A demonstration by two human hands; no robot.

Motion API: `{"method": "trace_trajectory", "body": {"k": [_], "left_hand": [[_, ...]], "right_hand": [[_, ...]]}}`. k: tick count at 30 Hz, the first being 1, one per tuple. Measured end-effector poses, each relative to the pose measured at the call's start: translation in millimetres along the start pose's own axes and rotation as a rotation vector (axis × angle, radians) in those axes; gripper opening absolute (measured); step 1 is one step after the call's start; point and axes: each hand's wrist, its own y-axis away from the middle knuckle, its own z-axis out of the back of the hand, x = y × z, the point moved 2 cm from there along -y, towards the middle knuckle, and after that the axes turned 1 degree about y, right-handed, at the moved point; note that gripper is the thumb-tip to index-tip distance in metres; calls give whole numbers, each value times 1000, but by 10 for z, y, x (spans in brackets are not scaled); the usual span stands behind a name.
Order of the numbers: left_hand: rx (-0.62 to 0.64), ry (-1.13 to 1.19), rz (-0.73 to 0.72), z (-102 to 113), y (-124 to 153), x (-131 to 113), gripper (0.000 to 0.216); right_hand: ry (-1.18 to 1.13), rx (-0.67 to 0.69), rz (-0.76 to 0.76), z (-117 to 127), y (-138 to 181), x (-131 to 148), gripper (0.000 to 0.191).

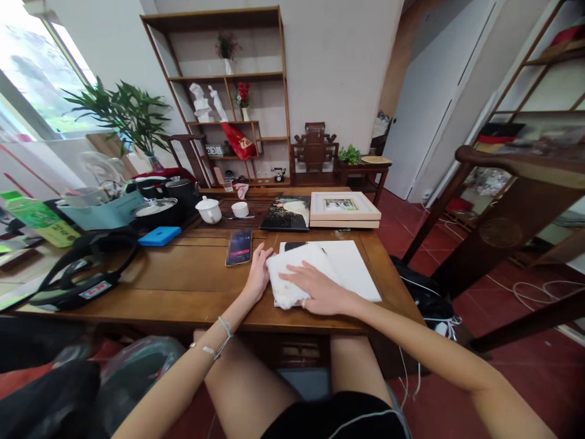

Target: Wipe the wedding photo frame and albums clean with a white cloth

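Two hands rest on a folded white cloth (287, 277) at the near edge of the wooden table (192, 277). The cloth lies on the left end of a white board (354, 268). The right hand (319, 288) lies flat on it, fingers open and spread, seemingly pinning the folds down. The left hand (258, 272) braces the cloth's left edge, fingers extended and gripping nothing, probably to stop it sliding. A phone (239, 247) lies just left, clear of both.
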Motion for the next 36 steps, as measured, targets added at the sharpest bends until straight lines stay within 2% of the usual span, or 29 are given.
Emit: {"method": "trace_trajectory", "body": {"k": [3, 7, 10, 15, 18, 20, 22, 25, 27, 32, 36], "left_hand": [[-4, 68, 92, -10, 22, -32, 42], [20, 52, 227, -26, 30, -65, 58], [28, 12, 279, -38, 66, -123, 59], [-15, -45, 225, -28, 241, -358, 60], [-76, -41, 157, -38, 351, -599, 61], [-139, -60, 62, -58, 404, -789, 60], [-185, -85, -33, -79, 437, -964, 59], [-227, -146, -147, -74, 451, -1142, 59], [-241, -170, -186, -42, 444, -1188, 58], [-255, -148, -206, 6, 432, -1189, 57], [-224, -110, -244, -94, 506, -1264, 57]], "right_hand": [[-83, 44, 19, 123, 489, 81, 82], [-128, -9, -132, 430, 1021, 39, 64], [-105, -92, -256, 586, 1270, -97, 55], [-42, -110, -308, 680, 1462, -314, 59], [30, -103, -382, 735, 1432, -272, 59], [99, -150, -402, 768, 1309, -118, 71], [172, -216, -341, 755, 1100, 113, 79], [273, -261, -168, 585, 725, 456, 73], [328, -271, -104, 408, 517, 587, 65], [392, -354, -66, 66, 271, 545, 67], [338, -614, 57, -38, 247, 400, 71]]}}
